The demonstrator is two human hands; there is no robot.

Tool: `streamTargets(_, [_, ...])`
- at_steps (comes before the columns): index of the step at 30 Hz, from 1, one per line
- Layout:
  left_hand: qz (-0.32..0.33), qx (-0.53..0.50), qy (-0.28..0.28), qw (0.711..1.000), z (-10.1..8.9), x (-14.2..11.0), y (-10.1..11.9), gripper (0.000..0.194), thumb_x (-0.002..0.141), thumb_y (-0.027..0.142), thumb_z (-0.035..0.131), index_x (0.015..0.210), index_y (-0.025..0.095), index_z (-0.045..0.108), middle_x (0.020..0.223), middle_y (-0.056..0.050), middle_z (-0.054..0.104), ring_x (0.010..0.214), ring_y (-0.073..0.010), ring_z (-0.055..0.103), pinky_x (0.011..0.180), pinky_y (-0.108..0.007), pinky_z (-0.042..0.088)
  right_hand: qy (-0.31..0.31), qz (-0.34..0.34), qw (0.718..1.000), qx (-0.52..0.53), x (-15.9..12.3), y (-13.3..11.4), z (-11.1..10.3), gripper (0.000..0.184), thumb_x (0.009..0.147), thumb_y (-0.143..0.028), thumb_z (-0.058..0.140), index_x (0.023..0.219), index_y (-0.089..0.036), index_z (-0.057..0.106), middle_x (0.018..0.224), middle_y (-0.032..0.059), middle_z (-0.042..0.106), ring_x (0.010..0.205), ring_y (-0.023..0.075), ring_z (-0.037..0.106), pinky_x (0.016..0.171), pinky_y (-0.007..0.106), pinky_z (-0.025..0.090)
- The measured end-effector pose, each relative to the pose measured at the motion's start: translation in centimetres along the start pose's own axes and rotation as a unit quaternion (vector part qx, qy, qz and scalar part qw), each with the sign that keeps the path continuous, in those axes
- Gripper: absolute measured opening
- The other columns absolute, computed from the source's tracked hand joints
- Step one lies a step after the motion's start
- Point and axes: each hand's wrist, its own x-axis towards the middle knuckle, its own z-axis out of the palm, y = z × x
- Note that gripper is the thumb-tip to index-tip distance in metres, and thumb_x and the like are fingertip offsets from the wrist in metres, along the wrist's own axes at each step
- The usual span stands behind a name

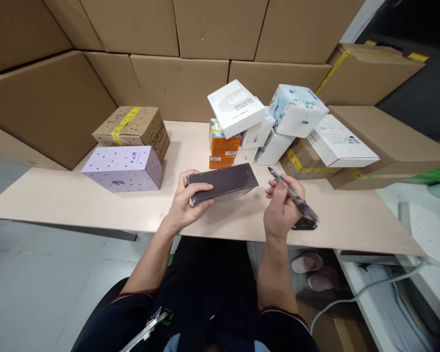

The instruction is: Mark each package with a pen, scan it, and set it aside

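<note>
My left hand (188, 200) grips the left end of a dark, shrink-wrapped box (229, 182), tilted above the table. Fingers lie on its top and the thumb is at its near edge. To the right, my right hand (283, 208) is closed around a marker pen (295, 195), its dark tip pointing up and left toward the box without touching it. Partly hidden beneath the right wrist, a flat black object (305, 225) lies on the table. Behind the dark box stand an orange box (224, 146) and a white power bank box (236, 108) resting on top.
On the left sit a lilac box (122, 168) and a taped brown carton (132, 128). Several white and blue-patterned boxes (297, 110) are piled at the right rear. Large cardboard cartons (179, 88) wall the back. A grey cable (366, 291) curves at lower right.
</note>
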Motion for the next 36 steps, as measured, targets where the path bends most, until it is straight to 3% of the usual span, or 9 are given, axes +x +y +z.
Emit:
streamTargets(2, [-0.017,-0.002,0.001,1.000,0.1,0.1,-0.2,0.029,0.089,0.040,0.073,0.114,0.027,0.065,0.125,-0.008,0.048,0.128,-0.0248,0.049,0.103,-0.045,0.050,-0.122,-0.030,0.983,-0.136,0.0,1.4,-1.2,0.026,0.099,-0.031,0.050,0.120,-0.021,0.063,0.110,0.0089,0.071,0.097,0.0202,0.068,0.086,0.039,0.056])
streamTargets(5, [-0.044,-0.009,0.005,0.999,0.2,0.1,-0.3,0.030,0.089,0.041,0.073,0.115,0.028,0.065,0.127,-0.008,0.049,0.130,-0.0249,0.049,0.105,-0.045,0.049,-0.309,-0.060,0.896,-0.313,-0.2,2.4,-1.9,0.042,0.096,-0.012,0.038,0.132,-0.016,0.059,0.126,0.0155,0.067,0.117,0.0270,0.060,0.099,0.046,0.049])
streamTargets(9, [-0.051,-0.007,0.014,0.999,0.3,0.1,-0.5,0.033,0.089,0.042,0.073,0.117,0.029,0.063,0.128,-0.008,0.050,0.131,-0.0256,0.049,0.108,-0.049,0.047,-0.392,-0.048,0.824,-0.407,-0.7,2.3,-1.2,0.052,0.092,-0.004,0.033,0.137,-0.015,0.056,0.134,0.0175,0.063,0.118,0.0327,0.054,0.092,0.048,0.048])
streamTargets(14, [-0.055,0.003,0.029,0.998,0.5,0.2,-0.5,0.035,0.088,0.039,0.074,0.119,0.029,0.062,0.132,-0.009,0.050,0.135,-0.0266,0.047,0.111,-0.051,0.046,-0.386,-0.068,0.816,-0.425,-1.3,2.8,-0.2,0.047,0.097,-0.009,0.031,0.134,-0.020,0.058,0.128,0.0164,0.066,0.116,0.0319,0.053,0.088,0.045,0.047])
streamTargets(18, [-0.056,0.018,0.048,0.997,0.5,0.3,-0.3,0.034,0.088,0.041,0.074,0.118,0.028,0.063,0.130,-0.008,0.051,0.134,-0.0264,0.049,0.108,-0.050,0.048,-0.376,-0.082,0.826,-0.412,-1.3,2.4,-1.5,0.051,0.099,-0.010,0.028,0.144,-0.018,0.050,0.136,0.0177,0.060,0.122,0.0299,0.051,0.097,0.047,0.045])
streamTargets(22, [-0.063,0.007,0.038,0.997,0.3,0.4,-0.2,0.033,0.087,0.042,0.074,0.115,0.028,0.064,0.123,-0.007,0.054,0.129,-0.0245,0.051,0.106,-0.047,0.049,-0.235,-0.041,0.852,-0.466,-1.2,1.9,-5.3,0.055,0.101,-0.043,0.045,0.148,-0.015,0.047,0.143,0.0251,0.050,0.130,0.0381,0.044,0.105,0.060,0.040])
streamTargets(25, [-0.066,-0.015,0.025,0.997,0.1,0.4,-0.1,0.032,0.087,0.043,0.074,0.113,0.027,0.066,0.121,-0.007,0.056,0.128,-0.0245,0.052,0.105,-0.046,0.050,-0.168,0.070,0.825,-0.536,-1.2,2.2,-8.2,0.080,0.091,-0.062,0.055,0.153,-0.014,0.039,0.147,0.0321,0.041,0.132,0.0492,0.039,0.098,0.070,0.038])
streamTargets(29, [-0.069,-0.023,0.022,0.997,-0.1,0.4,0.0,0.031,0.088,0.043,0.074,0.112,0.027,0.066,0.119,-0.007,0.058,0.127,-0.0247,0.053,0.104,-0.046,0.050,-0.194,0.146,0.805,-0.542,-1.2,3.4,-9.6,0.085,0.087,-0.061,0.059,0.154,-0.014,0.037,0.141,0.0308,0.046,0.128,0.0480,0.043,0.100,0.068,0.037])
streamTargets(36, [-0.038,0.012,0.058,0.998,0.2,0.4,-0.2,0.031,0.088,0.046,0.073,0.113,0.028,0.067,0.132,-0.008,0.050,0.132,-0.0265,0.049,0.109,-0.050,0.046,-0.136,0.087,0.858,-0.488,-1.6,5.1,-9.2,0.077,0.087,-0.055,0.056,0.147,-0.008,0.047,0.126,0.0283,0.056,0.116,0.0413,0.049,0.100,0.064,0.037])
